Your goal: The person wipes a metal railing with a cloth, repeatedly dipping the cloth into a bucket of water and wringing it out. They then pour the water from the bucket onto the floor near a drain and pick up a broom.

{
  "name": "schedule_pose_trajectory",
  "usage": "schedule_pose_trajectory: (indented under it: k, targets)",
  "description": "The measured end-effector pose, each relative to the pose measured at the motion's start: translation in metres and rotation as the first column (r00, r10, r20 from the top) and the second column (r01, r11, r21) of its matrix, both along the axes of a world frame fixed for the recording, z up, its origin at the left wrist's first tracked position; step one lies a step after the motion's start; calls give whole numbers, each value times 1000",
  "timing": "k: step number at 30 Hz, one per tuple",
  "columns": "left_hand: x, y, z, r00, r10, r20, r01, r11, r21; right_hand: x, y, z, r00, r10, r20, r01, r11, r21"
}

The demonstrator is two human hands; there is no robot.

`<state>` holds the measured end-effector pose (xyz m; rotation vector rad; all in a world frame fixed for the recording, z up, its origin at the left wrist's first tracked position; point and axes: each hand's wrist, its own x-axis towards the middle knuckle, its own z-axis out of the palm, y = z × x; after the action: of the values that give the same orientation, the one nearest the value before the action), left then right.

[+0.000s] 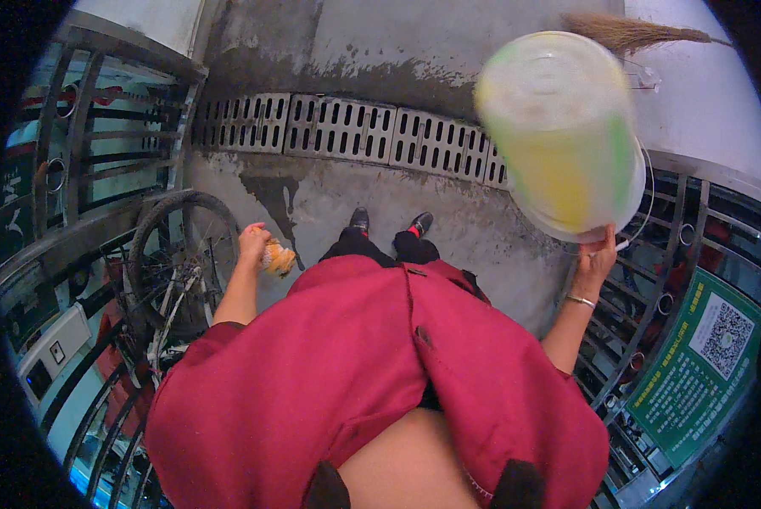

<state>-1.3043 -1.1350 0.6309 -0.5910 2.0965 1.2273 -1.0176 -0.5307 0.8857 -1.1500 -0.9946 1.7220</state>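
My left hand is closed on a crumpled orange and white cloth or sponge, held out beside the bicycle wheel. At the right, my right hand holds a white plastic bucket with yellow and green panels by its near end. The bucket is raised and tilted, its round end pointing away from me, and it is slightly blurred. A thin wire handle with a white grip hangs at its right side, close to my fingers. The inside of the bucket is hidden.
A slotted drain cover crosses the concrete floor, which has wet patches. A bicycle wheel stands at the left by a metal gate. Another metal gate with a green printed sign is at the right. A straw broom lies beyond the bucket.
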Motion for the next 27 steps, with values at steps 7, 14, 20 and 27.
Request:
schedule_pose_trajectory:
  k: [7,14,20,27]
  targets:
    - [-13,3,0,999,17,42,-17,1000,6,73,9,-26,954,-216,-210,179,967,-181]
    - [-45,32,4,991,-134,-9,134,990,-35,129,39,-69,934,-351,-68,343,933,-104]
    - [-76,67,10,997,-71,-8,71,997,20,136,60,-85,874,-478,-89,463,874,-145]
    - [-116,107,32,972,-230,-56,214,953,-213,126,96,-93,780,-585,-222,533,807,-255]
